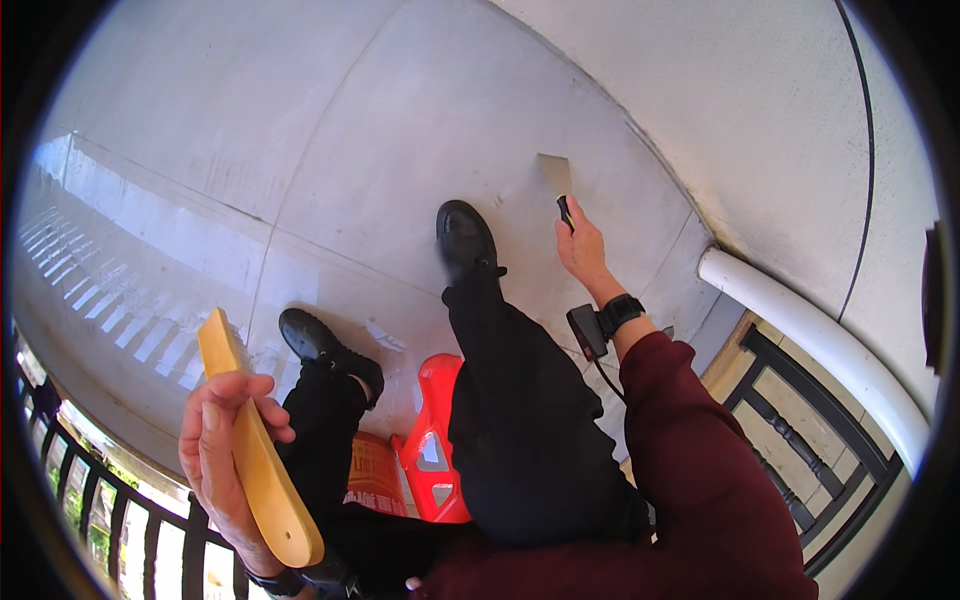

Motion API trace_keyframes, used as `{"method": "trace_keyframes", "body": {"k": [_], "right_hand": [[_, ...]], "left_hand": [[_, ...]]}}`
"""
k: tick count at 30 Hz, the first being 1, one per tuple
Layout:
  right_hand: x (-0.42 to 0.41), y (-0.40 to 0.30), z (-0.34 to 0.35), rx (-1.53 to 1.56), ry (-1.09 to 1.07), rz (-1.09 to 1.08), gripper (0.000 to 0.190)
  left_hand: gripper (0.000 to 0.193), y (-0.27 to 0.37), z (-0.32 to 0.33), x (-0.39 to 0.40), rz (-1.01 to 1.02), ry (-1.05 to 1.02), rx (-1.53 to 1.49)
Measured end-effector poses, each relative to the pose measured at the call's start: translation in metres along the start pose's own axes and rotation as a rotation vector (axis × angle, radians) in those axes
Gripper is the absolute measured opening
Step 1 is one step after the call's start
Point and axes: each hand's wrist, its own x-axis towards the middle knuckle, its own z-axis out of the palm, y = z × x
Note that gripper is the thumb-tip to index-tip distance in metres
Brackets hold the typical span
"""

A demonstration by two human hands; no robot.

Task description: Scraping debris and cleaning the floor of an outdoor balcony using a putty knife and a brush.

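My right hand grips the black and yellow handle of a putty knife. Its flat metal blade points away from me, low over the pale tiled floor; whether it touches the floor I cannot tell. At lower left, my left hand holds a long, flat, yellow wooden tool. That tool slants across the palm, its rounded end with a small hole towards me and its narrower end pointing away. What kind of tool it is, the picture does not settle.
Between my legs stand a red plastic stool and a red bucket bearing writing. A white pipe runs along the wall at right. Dark railings stand at lower right, and another balustrade at lower left.
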Motion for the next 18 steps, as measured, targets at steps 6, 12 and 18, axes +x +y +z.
{"method": "trace_keyframes", "body": {"k": [6, 12, 18], "right_hand": [[-0.007, -0.008, -0.006, -0.068, -0.126, -0.088, 0.048], [-0.064, 0.013, -0.002, -0.183, -0.251, -0.13, 0.051], [-0.041, -0.008, -0.009, -0.393, -0.278, -0.15, 0.054]], "left_hand": [[0.035, -0.002, -0.01, -0.01, 0.029, 0.013, -0.05], [0.033, -0.009, -0.016, -0.02, 0.073, 0.037, -0.124], [0.032, -0.014, -0.02, -0.026, 0.048, 0.034, -0.125]]}}
